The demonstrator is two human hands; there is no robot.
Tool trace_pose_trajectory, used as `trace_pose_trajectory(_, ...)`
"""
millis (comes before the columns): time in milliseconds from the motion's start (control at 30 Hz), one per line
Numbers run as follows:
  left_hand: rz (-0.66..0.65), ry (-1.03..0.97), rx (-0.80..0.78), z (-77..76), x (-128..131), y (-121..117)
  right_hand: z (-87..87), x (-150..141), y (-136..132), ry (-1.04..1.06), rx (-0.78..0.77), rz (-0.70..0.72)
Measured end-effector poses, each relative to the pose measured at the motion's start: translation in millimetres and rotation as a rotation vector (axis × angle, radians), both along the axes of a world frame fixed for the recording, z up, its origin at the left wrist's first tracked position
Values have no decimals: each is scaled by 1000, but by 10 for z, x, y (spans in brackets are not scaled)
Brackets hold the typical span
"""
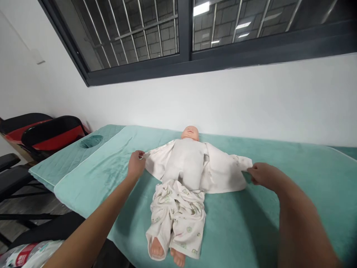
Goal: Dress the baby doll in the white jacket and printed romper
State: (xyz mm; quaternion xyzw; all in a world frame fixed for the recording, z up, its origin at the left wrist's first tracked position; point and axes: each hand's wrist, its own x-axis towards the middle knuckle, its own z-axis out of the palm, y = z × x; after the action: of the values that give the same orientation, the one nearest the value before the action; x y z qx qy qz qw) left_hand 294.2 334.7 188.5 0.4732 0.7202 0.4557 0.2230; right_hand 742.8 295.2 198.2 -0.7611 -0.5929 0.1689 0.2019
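A baby doll [190,131] lies on its back on a green-covered bed, head toward the wall. Its white cloth torso [187,160] shows between the spread halves of a white baby jacket [220,171]. My left hand [137,163] pinches the edge of the jacket on the left side. At the right, my right hand [258,173] has its fingers closed on the jacket's sleeve end, pulling it out sideways. Patterned baby pants [178,219] cover the doll's legs, bunched at the waist, with both feet sticking out below.
The green bed cover [89,178] stretches to both sides, with a face hole [91,141] at the left end. Black and red chairs [55,134] stand at the left. A plastic bottle [22,255] lies at the lower left. Behind is a white wall below a barred window.
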Motion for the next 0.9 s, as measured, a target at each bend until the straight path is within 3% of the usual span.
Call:
trace_pose_trajectory(33, -37, 18, 25, -20, 37, -81, -9, -60, 9, -101, -28, 9)
trace_pose_trajectory(100, -232, 8, 9, -19, 133, -257, 19, -319, 5, -174, -16, 89)
trace_pose_trajectory(167, -537, -42, -77, 32, 217, -425, 75, -700, -34, -119, 128, 274)
trace_pose_trajectory(233, -794, -66, -137, 108, 261, -567, 116, -1097, -106, 76, 200, 541)
trace_pose_trajectory(333, -971, 11, -159, 210, 263, -723, 120, -1524, -225, 179, 251, 863)
trace_pose_trajectory(433, -1067, 145, -182, 255, 251, -824, 105, -1669, -295, 130, 277, 995)
trace_pose_trajectory(633, -1086, 409, -110, 275, 334, -909, 140, -1629, -350, 155, 183, 1122)
trace_pose_trajectory(767, -1042, 554, -44, 258, 392, -903, 154, -1629, -367, 210, 120, 1087)
trace_pose_trajectory(833, -894, 547, 29, 203, 424, -859, 156, -1623, -354, 297, 73, 1030)
trace_pose_trajectory(900, -642, 454, 99, 124, 479, -780, 156, -1617, -332, 411, 50, 947)
